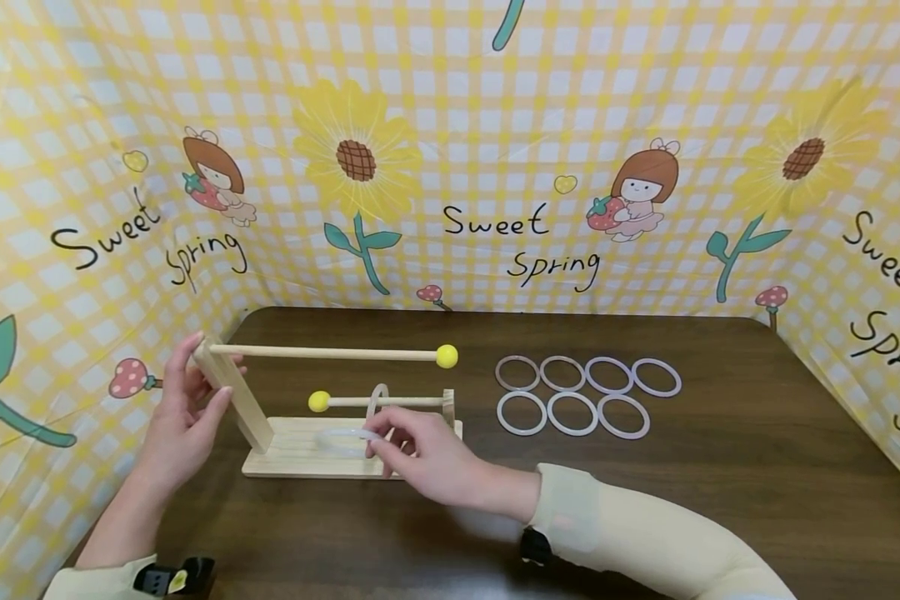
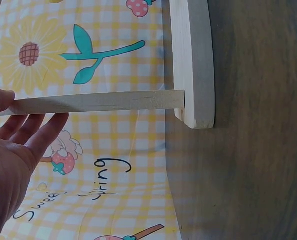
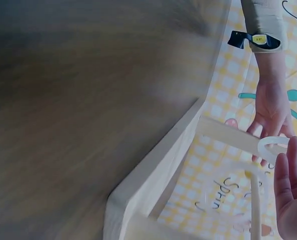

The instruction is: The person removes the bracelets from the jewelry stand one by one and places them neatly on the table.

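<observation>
A wooden stand (image 1: 288, 433) has a tall post (image 1: 238, 400) at its left end and a short post (image 1: 449, 406) at its right. My left hand (image 1: 180, 421) grips the tall post near its top, thumb on one face and fingers on the other in the left wrist view. Between thumb and fingers, my right hand (image 1: 431, 458) pinches a translucent white ring (image 1: 345, 432), held almost flat over the base. Behind that hand a second ring (image 1: 373, 403) hangs on the lower rod (image 1: 416, 402). The upper rod (image 1: 330, 353) bears no ring.
Each rod ends in a yellow ball (image 1: 446, 357). Several pale rings (image 1: 521, 432) lie in two rows on the dark wooden table (image 1: 720, 467), right of the stand. A yellow checked cloth (image 1: 480, 150) with printed flowers encloses the table at the back and sides.
</observation>
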Demonstrator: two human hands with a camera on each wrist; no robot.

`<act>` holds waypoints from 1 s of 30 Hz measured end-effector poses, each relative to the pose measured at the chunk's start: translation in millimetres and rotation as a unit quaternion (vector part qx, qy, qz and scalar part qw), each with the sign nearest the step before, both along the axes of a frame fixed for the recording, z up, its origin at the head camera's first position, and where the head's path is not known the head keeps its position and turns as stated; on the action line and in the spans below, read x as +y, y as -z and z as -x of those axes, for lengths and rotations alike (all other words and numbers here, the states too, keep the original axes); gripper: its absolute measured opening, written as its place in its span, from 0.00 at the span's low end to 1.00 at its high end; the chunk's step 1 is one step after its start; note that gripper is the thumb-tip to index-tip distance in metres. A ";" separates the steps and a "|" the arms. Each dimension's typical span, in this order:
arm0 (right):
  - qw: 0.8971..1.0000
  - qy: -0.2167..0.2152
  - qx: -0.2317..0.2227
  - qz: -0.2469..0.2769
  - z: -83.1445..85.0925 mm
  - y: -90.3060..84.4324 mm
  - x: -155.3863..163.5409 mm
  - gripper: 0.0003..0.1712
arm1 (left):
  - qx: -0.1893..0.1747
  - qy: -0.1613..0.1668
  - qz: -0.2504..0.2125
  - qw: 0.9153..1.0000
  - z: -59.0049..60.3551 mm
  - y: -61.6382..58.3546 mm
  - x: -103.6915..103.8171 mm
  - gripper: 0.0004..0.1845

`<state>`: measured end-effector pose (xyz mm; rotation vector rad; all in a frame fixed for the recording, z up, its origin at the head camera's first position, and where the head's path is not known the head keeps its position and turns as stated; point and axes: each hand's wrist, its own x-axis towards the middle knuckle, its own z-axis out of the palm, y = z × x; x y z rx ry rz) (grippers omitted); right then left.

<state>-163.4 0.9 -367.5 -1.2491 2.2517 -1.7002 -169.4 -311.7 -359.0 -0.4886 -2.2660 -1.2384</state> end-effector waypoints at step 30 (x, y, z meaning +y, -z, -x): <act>0.948 0.179 0.259 -0.046 8.3 -6.5 183.2 0.22 | 0.008 0.011 0.005 1.000 0.5 -0.7 1.2 0.40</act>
